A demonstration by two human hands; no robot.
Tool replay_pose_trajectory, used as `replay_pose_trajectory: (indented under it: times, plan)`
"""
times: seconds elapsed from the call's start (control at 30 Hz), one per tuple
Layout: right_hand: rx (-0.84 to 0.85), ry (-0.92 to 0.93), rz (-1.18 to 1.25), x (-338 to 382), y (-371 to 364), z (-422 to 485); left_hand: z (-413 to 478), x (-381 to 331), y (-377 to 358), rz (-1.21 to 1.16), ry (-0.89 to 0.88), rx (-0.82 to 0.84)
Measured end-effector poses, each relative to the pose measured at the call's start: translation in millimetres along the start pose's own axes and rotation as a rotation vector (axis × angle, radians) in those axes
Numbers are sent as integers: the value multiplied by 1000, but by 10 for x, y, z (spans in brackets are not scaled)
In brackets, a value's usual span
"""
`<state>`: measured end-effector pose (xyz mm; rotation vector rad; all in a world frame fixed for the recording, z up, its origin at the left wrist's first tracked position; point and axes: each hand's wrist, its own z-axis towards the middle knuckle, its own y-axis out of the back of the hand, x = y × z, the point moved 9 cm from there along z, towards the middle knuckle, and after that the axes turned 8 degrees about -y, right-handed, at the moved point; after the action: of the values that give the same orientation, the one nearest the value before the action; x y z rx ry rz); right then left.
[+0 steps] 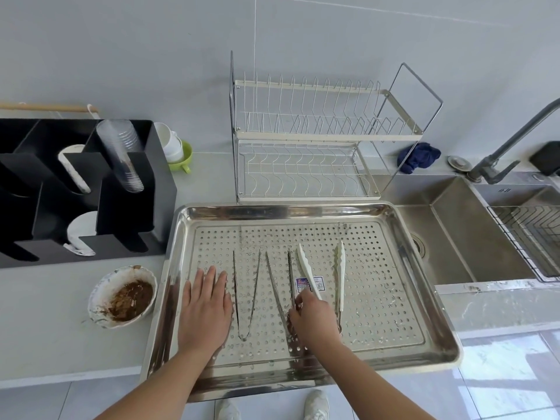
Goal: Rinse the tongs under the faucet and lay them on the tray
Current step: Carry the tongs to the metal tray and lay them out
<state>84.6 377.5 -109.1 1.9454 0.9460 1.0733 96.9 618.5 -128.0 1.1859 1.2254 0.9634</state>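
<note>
The middle tongs (275, 283), long, narrow and of bare steel, are lying on the perforated floor of the rectangular stainless tray (272, 209), their long axis running near-to-far with the open tips pointing away from the person and the hinge end nearest the body. The right hand (315, 318) is hovering low over them, palm down, its fingers (300, 301) curling and pinching the right arm of these tongs. The left hand (206, 304) is resting flat on the tray floor, its fingers lying straight and holding nothing. Thin wire tongs (254, 286) are lying just left of the middle pair, and white-tipped tongs (341, 268) just right, all pointing the same way. A scalloped bowl (100, 286) smeared with brown sauce is sitting on the grey tabletop (45, 298) to the left; the steel sink (460, 237) and grey faucet (515, 137) are standing to the right.
</note>
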Motion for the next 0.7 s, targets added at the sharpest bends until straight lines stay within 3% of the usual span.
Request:
replay_pose_trajectory:
  times: [0.7]
  plan:
    - [34,-88,192,-68,21,-73,0,-11,3,-20,-15,-14]
